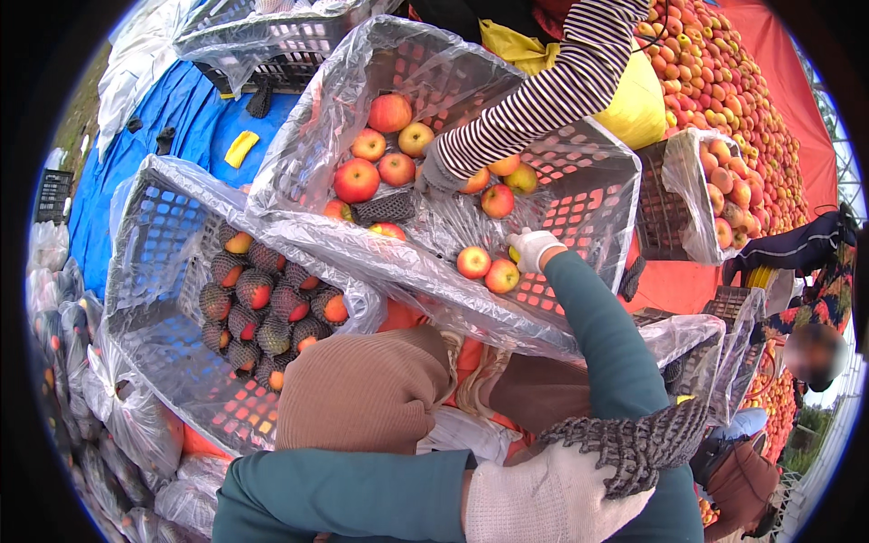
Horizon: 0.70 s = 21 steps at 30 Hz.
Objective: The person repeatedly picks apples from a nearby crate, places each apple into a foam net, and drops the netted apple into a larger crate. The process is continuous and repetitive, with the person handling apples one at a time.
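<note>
My right hand (534, 250), in a white knit glove, reaches into the lined plastic crate (597, 185) in front of me. Its fingers close on a yellowish apple (514, 254), mostly hidden by the glove. Two red-yellow apples (487, 268) lie just left of it. Low in the picture, my left hand (552, 489), also white-gloved, crosses over by my right arm. Dark grey foam netting (629, 443) is gripped there and covers its fingers. More bare apples (358, 180) and a loose foam net (385, 208) lie further left in the crate.
A co-worker's grey-gloved hand (440, 172) in a striped sleeve reaches into the same crate. At left, another lined crate (145, 299) holds several netted apples (272, 335). Filled bags (136, 425) lie beyond it. A large apple heap (733, 81) and a filled crate (665, 195) stand at right.
</note>
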Each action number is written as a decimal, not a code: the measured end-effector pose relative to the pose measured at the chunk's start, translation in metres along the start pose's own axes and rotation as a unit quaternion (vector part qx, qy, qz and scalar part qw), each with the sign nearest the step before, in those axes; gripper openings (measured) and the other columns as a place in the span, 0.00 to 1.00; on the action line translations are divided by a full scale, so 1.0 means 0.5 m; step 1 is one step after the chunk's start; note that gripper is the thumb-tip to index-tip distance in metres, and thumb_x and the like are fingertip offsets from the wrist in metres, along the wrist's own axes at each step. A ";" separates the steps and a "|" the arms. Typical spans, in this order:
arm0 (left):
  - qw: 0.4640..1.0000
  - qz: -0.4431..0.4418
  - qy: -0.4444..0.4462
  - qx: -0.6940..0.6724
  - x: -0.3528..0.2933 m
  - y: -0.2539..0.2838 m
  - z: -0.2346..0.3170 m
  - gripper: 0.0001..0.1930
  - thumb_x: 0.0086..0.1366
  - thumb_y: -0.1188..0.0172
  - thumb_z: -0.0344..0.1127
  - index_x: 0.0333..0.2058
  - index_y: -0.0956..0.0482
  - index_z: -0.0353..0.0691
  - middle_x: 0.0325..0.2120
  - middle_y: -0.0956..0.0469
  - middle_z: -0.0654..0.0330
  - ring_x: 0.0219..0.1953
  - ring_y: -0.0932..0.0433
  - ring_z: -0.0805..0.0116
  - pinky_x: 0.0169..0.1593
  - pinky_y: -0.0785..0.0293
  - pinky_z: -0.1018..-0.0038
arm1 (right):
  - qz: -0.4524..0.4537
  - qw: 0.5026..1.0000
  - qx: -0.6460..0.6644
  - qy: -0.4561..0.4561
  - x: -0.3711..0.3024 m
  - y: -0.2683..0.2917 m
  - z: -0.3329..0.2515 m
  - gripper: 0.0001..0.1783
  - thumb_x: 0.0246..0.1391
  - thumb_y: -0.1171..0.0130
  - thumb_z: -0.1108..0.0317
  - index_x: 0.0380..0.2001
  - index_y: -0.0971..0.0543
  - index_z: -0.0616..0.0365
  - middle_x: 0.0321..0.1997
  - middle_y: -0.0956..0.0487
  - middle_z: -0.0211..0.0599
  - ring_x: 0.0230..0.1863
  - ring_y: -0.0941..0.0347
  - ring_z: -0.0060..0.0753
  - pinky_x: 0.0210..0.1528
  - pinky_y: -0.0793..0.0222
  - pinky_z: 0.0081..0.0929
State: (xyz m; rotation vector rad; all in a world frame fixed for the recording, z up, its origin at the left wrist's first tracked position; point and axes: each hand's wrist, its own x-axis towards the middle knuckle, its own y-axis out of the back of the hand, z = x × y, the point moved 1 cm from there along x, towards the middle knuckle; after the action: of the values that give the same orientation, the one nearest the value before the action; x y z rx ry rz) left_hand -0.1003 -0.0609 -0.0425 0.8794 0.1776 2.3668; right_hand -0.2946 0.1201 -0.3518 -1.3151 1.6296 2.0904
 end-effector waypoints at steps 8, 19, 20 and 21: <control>0.988 0.134 0.076 -0.006 0.016 0.001 -0.049 0.21 0.55 0.49 0.33 0.50 0.32 0.36 0.46 0.29 0.53 0.47 0.28 0.57 0.48 0.31 0.64 | 0.060 0.976 0.193 -0.085 -0.044 0.111 -0.003 0.31 0.38 0.42 0.59 0.51 0.30 0.51 0.44 0.24 0.45 0.44 0.27 0.41 0.46 0.31 0.32; 0.958 0.148 0.121 0.215 0.040 0.116 -0.091 0.19 0.57 0.50 0.28 0.50 0.32 0.42 0.37 0.23 0.54 0.32 0.21 0.61 0.34 0.25 0.72 | 0.161 0.482 0.807 0.302 -0.483 0.361 -0.062 0.36 0.51 0.46 0.56 0.58 0.44 0.63 0.58 0.37 0.43 0.57 0.37 0.34 0.56 0.38 0.31; 0.971 0.083 0.126 0.183 0.030 0.099 -0.115 0.20 0.59 0.53 0.31 0.52 0.35 0.46 0.38 0.24 0.55 0.29 0.21 0.59 0.33 0.25 0.69 | 0.166 0.482 0.802 0.311 -0.519 0.368 -0.086 0.36 0.51 0.47 0.57 0.58 0.44 0.64 0.57 0.37 0.43 0.56 0.37 0.34 0.56 0.38 0.31; 0.970 0.060 0.107 0.211 0.026 0.086 -0.118 0.20 0.59 0.53 0.33 0.52 0.35 0.48 0.39 0.24 0.56 0.29 0.21 0.59 0.33 0.25 0.68 | 0.166 0.477 0.801 0.322 -0.543 0.365 -0.114 0.36 0.51 0.47 0.57 0.58 0.44 0.64 0.57 0.37 0.43 0.56 0.36 0.34 0.57 0.39 0.31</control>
State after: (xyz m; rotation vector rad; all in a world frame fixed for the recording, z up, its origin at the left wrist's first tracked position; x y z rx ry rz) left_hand -0.1667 -0.0837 -0.0673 0.8375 0.7570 2.5816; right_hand -0.2165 0.0988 -0.0298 -0.8061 2.7358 -0.6793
